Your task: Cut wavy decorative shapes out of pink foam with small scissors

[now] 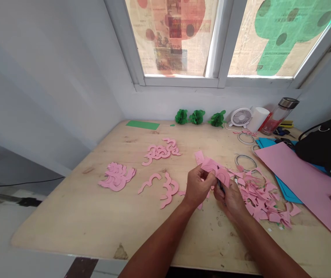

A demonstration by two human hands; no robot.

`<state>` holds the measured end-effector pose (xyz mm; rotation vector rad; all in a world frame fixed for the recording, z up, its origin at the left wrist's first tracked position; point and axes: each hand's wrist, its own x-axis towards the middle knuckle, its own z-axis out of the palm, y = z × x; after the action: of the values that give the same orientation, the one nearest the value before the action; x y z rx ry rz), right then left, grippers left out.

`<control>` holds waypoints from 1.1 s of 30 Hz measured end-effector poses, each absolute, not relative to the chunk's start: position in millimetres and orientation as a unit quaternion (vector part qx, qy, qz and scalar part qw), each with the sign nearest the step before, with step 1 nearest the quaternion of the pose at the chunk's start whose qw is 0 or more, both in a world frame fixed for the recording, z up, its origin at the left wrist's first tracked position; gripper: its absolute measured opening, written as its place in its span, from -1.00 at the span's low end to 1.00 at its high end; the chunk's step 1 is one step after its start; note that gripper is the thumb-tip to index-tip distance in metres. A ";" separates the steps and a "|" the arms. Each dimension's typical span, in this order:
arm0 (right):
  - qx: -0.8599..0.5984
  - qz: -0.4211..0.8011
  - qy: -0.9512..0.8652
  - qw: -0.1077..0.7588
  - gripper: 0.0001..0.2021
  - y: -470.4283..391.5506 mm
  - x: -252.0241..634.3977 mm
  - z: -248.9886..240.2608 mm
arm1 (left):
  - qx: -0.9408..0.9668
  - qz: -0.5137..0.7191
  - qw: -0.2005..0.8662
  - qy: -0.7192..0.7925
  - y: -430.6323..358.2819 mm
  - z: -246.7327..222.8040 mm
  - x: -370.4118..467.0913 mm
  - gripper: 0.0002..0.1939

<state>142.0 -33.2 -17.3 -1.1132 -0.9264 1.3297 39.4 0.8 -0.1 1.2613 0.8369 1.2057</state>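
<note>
Room: white walls (pixel 96 77) and a window (pixel 227 42) with two panes stand beyond the scrap heap (pixel 262 197), which lies on my one wooden table (pixel 81 224).
My left hand (pixel 198 185): thumb and fingers pinch one pink piece (pixel 222 177), marked with curved lines, just left of the heap.
My right hand (pixel 231 196): fingers curl around one dark tool (pixel 221 186), mostly hidden, beside the heap; I cannot tell whether they also grip the paper.
Scalloped cutouts: two loose ones, an arch (pixel 154 177) and a wavy strip (pixel 174 185), left of the heap; one tangled cluster (pixel 161 151) and one stack (pixel 117 179) farther left, too overlapped for me to count.
Green paper: three ruffled balls (pixel 197 117) and one long strip (pixel 142 124), behind and left of the heap.
Behind the heap: one fan (pixel 241 116), one steel-capped bottle (pixel 278 116), at least two rings (pixel 236 161).
Right of the heap: one large pink sheet (pixel 301 181) over blue sheets (pixel 289 193), one black bag (pixel 325 148).
Writing: newspaper (pixel 241 50) lines both panes; its print is too small for me to read.
</note>
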 end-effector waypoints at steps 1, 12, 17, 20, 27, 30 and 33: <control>-0.472 0.563 -0.391 0.555 -0.51 -33.0 141.8 -17.4 | 0.535 0.512 0.570 0.355 0.7 0.0 39.4 -0.82; -0.474 0.565 -0.381 0.558 -0.71 -34.5 141.7 -12.8 | 0.534 0.507 0.588 0.335 3.3 3.4 36.9 -0.84; -0.475 0.563 -0.385 0.556 -0.73 -34.4 141.7 -13.5 | 0.533 0.502 0.595 0.331 2.4 9.0 35.2 -0.84; -0.473 0.563 -0.388 0.555 -0.73 -34.7 142.0 -13.9 | 0.531 0.501 0.602 0.325 2.0 10.8 34.2 -0.83; -0.483 0.554 -0.391 0.554 -0.78 -33.2 142.6 -17.6 | 0.522 0.512 0.590 0.344 3.5 9.7 33.4 -0.87; -0.485 0.554 -0.392 0.552 -0.77 -33.5 142.5 -17.0 | 0.518 0.514 0.586 0.351 4.1 8.5 33.1 -0.86; -0.486 0.554 -0.392 0.551 -0.76 -34.1 142.6 -16.3 | 0.519 0.516 0.581 0.355 4.7 6.8 32.7 -0.87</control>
<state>142.6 -34.1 -16.3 -1.1498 -0.9270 1.3098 32.7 4.7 6.8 1.2134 0.8284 1.2059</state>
